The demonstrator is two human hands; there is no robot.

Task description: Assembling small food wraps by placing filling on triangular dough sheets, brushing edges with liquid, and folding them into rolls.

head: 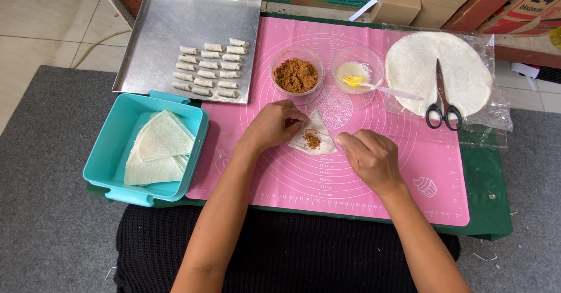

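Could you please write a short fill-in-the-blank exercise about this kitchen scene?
1. Both hands, left hand and right hand, touch a wrapper piece that carries a small heap of brown ______.
2. The scissors lie on the round stack of ______ wrappers.
3. The finished small rolls lie in rows on the metal ______.
4. The cut wrapper quarters lie in a ______ box.

Missing words: filling; white; tray; turquoise

Both hands, left hand (273, 125) and right hand (369, 155), pinch wrapper (314, 134) with brown filling (311, 140) on pink mat (374, 176).
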